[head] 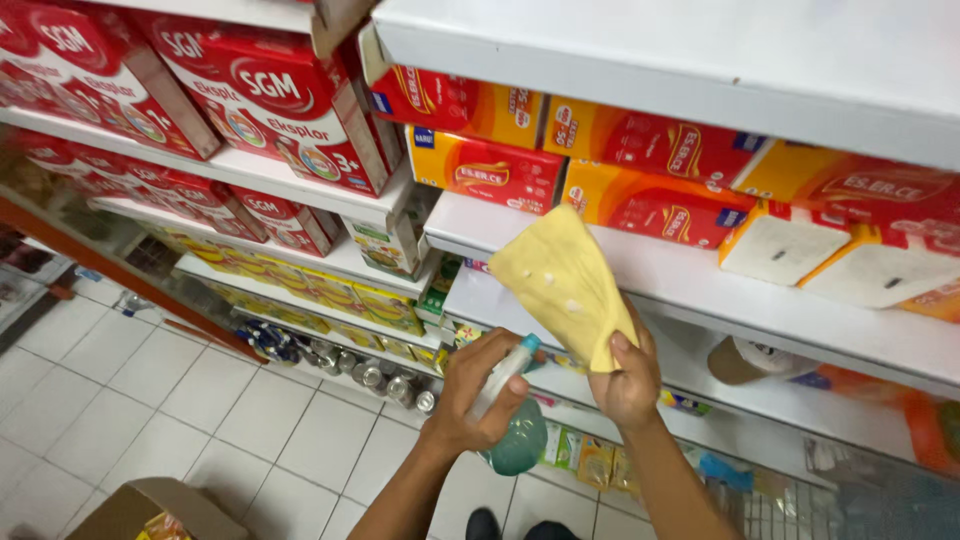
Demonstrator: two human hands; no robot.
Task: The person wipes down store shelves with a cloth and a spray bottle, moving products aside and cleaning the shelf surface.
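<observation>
At far left, red cartons fill the upper shelves, above a tiled floor and a cardboard box. The left hand is wrapped around a green spray bottle, its nozzle pointing up toward the cloth. Just beside it, the right hand pinches the lower corner of a yellow cloth, holding it up before a white shelf carrying orange and red boxes.

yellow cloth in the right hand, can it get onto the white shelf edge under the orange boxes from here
Probably yes: the right hand holds the yellow cloth right in front of the white shelf, with nothing between them.
</observation>
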